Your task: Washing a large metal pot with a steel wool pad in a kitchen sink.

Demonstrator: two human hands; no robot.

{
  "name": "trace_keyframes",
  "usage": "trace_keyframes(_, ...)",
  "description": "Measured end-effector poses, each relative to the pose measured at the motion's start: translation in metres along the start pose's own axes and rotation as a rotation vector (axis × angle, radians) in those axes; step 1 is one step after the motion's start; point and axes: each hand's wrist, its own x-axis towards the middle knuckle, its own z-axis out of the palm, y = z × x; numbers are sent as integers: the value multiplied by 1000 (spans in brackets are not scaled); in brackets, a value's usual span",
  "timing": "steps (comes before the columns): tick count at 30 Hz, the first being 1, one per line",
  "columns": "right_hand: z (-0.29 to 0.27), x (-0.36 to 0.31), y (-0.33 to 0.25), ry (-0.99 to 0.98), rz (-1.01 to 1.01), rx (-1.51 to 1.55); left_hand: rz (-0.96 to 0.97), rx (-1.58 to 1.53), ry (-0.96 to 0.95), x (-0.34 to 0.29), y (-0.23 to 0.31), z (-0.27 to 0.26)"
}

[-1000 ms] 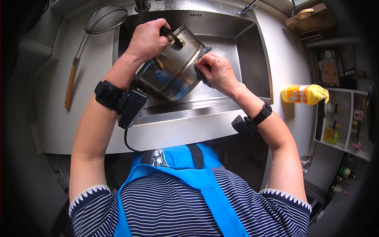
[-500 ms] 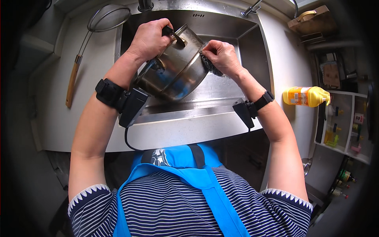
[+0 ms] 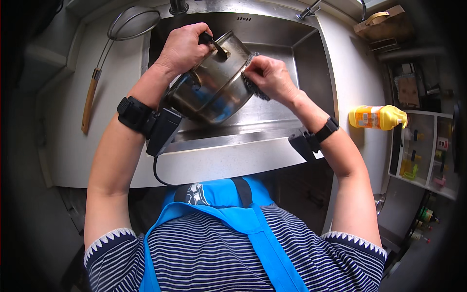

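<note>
A stainless steel pot (image 3: 214, 92) with brownish stains is tilted on its side over the sink (image 3: 282, 114). My left hand (image 3: 186, 47) is closed round its black handle (image 3: 220, 50) at the upper side. Against the pot's right side, my right hand (image 3: 273, 78) pinches a dark steel wool scrubber (image 3: 253, 87), which touches the metal. My right fingers cover part of the scrubber. The inside of the pot is hidden from this view.
On the left counter lies a strainer (image 3: 134, 24) with a wooden handle (image 3: 89, 102). A yellow pump bottle (image 3: 377, 118) lies on the right counter. Behind the sink are a faucet base (image 3: 179, 7) and a metal lever (image 3: 308, 10). A shelf rack (image 3: 428, 151) stands at far right.
My right hand and the scrubber have shifted slightly left and down along the pot's side. My left hand and the pot have stayed almost in place.
</note>
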Motion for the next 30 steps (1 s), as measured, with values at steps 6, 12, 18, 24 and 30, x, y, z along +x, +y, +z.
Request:
trace_keyframes(6,-6,12,8,16,90,-55,-44,15,-38,3,4,-1)
trace_keyframes(12,-6,23,25,96,153,-71,-55,68,10,7,4,4)
trace_keyframes(18,17,2,-10,197,-195,-272,-119,74,34,10,1,6)
trace_keyframes(24,21,-7,-24,133,-245,-378,-195,1,-79,14,10,0)
trace_keyframes(30,7,17,-4,48,-101,-291,-116,98,12,10,2,4)
